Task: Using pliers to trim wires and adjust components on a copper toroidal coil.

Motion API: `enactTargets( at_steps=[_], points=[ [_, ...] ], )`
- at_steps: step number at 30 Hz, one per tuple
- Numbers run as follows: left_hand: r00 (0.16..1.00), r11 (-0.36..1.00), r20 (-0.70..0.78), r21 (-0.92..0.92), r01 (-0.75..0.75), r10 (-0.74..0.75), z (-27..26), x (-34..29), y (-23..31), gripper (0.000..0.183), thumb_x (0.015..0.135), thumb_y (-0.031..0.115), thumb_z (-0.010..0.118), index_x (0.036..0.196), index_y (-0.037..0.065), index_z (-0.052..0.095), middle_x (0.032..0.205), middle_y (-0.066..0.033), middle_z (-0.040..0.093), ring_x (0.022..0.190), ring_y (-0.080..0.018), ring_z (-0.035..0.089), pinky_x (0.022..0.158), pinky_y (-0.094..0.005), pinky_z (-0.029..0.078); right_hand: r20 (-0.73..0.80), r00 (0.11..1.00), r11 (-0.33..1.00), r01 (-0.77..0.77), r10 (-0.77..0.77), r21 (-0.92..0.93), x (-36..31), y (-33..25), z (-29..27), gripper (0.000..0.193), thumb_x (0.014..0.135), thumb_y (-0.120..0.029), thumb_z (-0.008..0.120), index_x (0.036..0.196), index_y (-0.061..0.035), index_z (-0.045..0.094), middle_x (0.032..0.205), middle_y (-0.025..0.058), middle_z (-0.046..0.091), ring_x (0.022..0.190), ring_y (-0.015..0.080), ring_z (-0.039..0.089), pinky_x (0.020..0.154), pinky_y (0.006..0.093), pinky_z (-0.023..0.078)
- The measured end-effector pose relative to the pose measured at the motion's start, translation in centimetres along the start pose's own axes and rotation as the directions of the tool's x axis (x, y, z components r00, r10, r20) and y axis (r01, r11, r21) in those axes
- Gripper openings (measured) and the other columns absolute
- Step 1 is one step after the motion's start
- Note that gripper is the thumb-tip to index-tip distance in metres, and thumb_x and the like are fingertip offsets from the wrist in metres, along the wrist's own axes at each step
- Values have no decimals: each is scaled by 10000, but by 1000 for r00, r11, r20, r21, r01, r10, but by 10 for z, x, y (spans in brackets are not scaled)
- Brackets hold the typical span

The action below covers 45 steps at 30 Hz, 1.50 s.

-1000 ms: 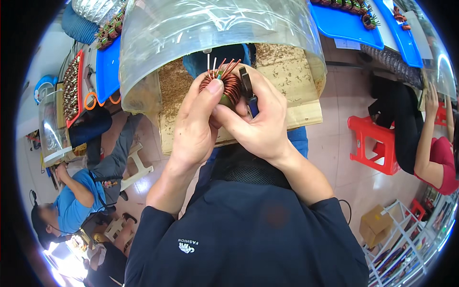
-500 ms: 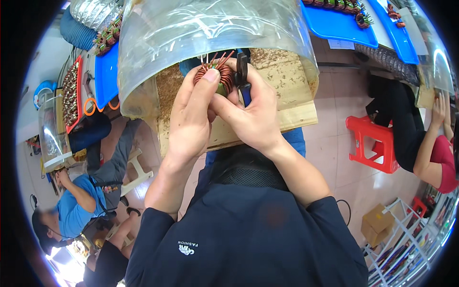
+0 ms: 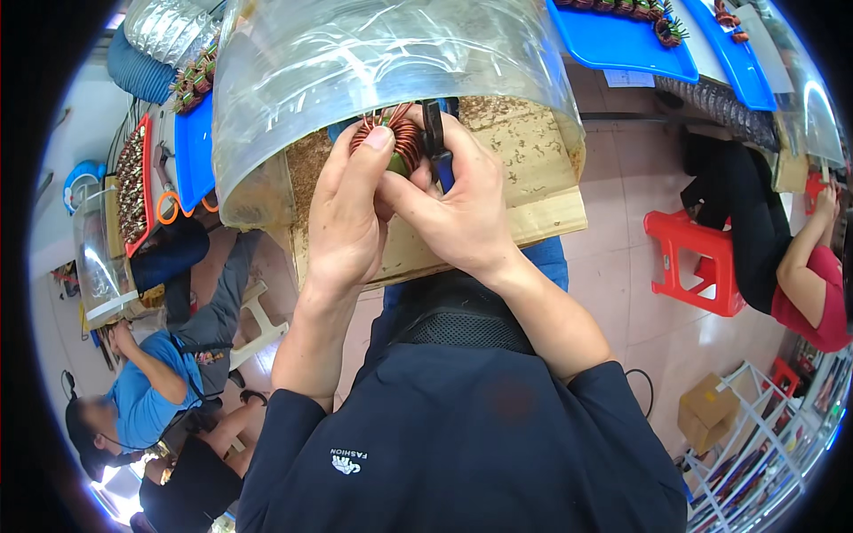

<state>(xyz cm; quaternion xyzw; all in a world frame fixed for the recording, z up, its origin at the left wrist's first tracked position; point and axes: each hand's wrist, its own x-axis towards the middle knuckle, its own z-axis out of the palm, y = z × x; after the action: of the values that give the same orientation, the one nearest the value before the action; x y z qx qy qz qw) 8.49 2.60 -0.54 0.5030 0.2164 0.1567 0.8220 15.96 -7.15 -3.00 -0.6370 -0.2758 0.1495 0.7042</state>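
A toroidal coil (image 3: 407, 139), copper wire wound round a green ring core, sits between my hands at the mouth of the clear hood. My left hand (image 3: 352, 200) grips it, thumb pressed on the windings, with several loose wire ends sticking up beyond. In my right hand (image 3: 462, 200) is a pair of pliers or cutters (image 3: 435, 142) with black jaws and blue handles, jaws pointing away from me. The right thumb and fingers also touch the coil's near side. My fingers hide part of the core and the tool's handles.
A curved clear plastic hood (image 3: 373, 67) arches over a wooden board (image 3: 524, 218) strewn with copper-coloured bits. Blue trays (image 3: 622, 44) with wound coils stand beyond it. A red stool (image 3: 693, 262) is on the right; co-workers sit at both sides.
Both hands and the coil shift slightly left in the picture, as does the hood. The hold on the coil and tool stays the same. The right-hand co-worker's arm has moved.
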Motion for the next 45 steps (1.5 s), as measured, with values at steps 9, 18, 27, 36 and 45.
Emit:
enactTargets(
  at_steps=[9,18,27,36,45],
  points=[
    [1000,1000,9,22,-3,3,-2,4,-3,336,1065,246,458,1257,-14,554,1060,-75,630,884,-147,572,815,-307,475,-14,999,999,34,-34,-27,2,5,0,495,769,-130,790,1196,40,605,989,94,656,646,112,559,605,265,503],
    [999,1000,-34,2,-12,12,8,-7,-5,334,1056,217,464,1288,-16,519,1050,-88,627,884,-154,591,814,-299,485,37,999,997,-11,8,76,-4,10,-5,495,765,-122,798,1211,7,626,1012,85,659,703,113,553,636,255,491],
    [999,998,1,43,38,-38,3,-30,-5,378,1045,179,457,1360,-31,456,1047,-119,625,900,-183,618,846,-327,515,143,973,983,177,-182,43,-16,14,-16,526,736,-64,777,1233,-1,619,1252,165,637,1148,300,634,948,368,504],
    [977,994,189,42,96,-103,-8,-31,-3,453,948,22,651,1356,16,452,1148,-110,635,1041,-178,646,937,-328,532,323,910,962,272,-258,2,-6,17,-41,520,745,-65,773,1244,-34,629,1365,146,573,1145,312,633,935,370,528],
    [999,998,32,-42,-37,38,-1,-30,-18,412,1000,130,639,1348,14,452,1024,-75,652,918,-137,653,866,-288,546,204,928,926,346,-314,-152,-5,12,-23,534,734,-68,796,1229,-21,600,1274,177,622,1079,340,666,863,361,557]
  ],
)
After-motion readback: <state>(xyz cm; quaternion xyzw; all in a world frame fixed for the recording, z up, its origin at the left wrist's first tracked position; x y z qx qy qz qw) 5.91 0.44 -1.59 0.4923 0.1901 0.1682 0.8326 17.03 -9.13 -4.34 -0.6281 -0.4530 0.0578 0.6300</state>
